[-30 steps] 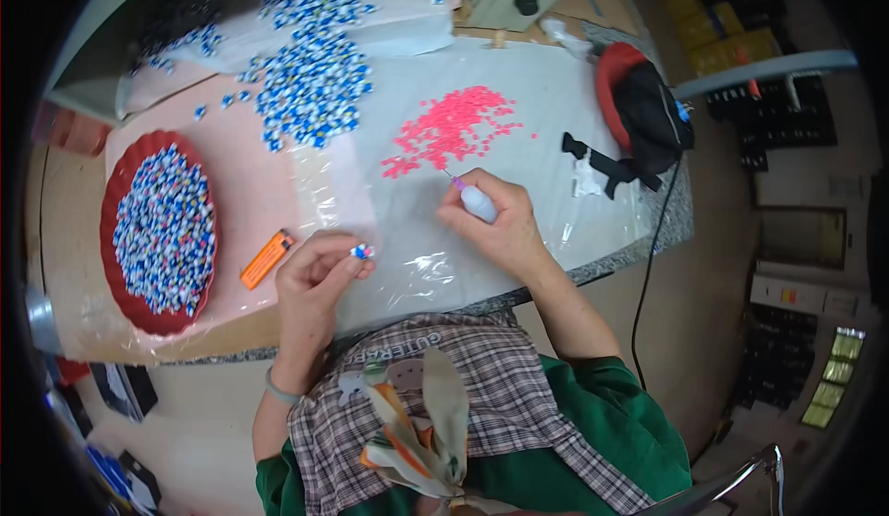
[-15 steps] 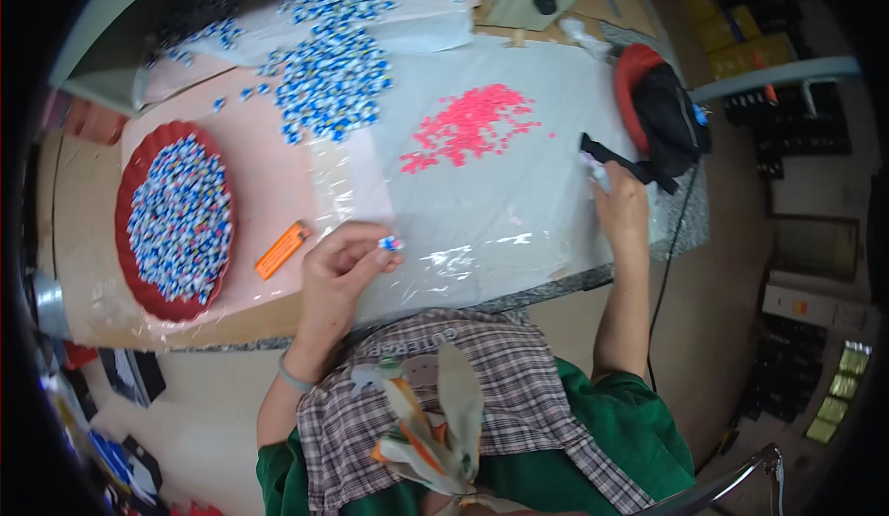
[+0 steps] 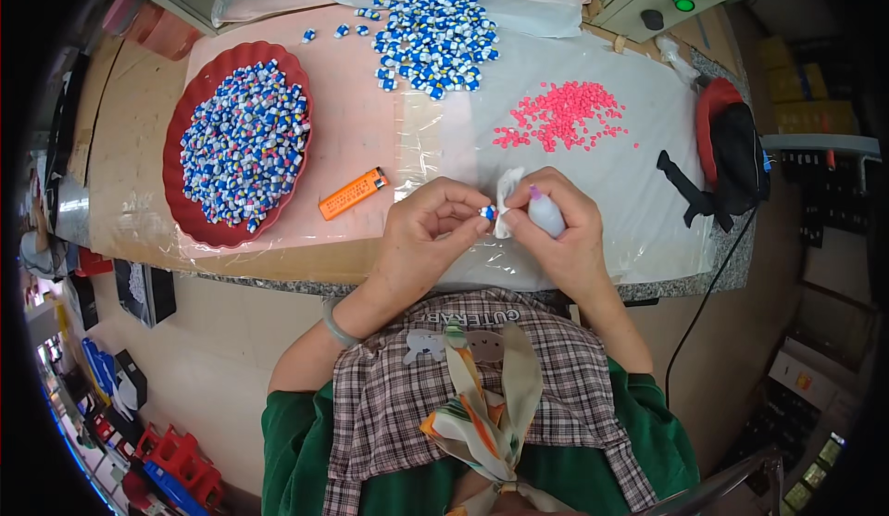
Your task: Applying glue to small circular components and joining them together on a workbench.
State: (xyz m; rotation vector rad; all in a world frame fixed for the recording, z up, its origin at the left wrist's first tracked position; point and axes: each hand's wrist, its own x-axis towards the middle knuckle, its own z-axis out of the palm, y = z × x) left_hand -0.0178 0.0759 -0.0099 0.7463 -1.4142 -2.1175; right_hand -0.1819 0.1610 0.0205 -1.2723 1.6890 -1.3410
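Observation:
A tiny blue-and-white moulded piece (image 3: 487, 212) is pinched between the thumb and fingertips of my left hand (image 3: 417, 238). Close beside it, my right hand (image 3: 579, 243) is closed around a small translucent squeeze bottle (image 3: 547, 216) with a purple tip. A white tissue (image 3: 506, 196) is also in that hand, right by the piece; whether they touch I cannot tell. Beyond my hands lies a scatter of small pink pieces (image 3: 576, 108). Further back and to the left, many similar blue-and-white pieces (image 3: 435, 48) are heaped on the plastic-covered table.
At left stands a red scalloped bowl (image 3: 174, 169) full of blue-and-white pieces. An orange lighter (image 3: 352, 194) lies between it and my left hand. A black pouch with a strap (image 3: 744, 155) rests at right, its cord hanging over the edge. A control box (image 3: 690, 6) stands behind.
My right hand has come from the black strap at right to beside my left hand, bringing the bottle and tissue. My left hand keeps the piece. The view has shifted.

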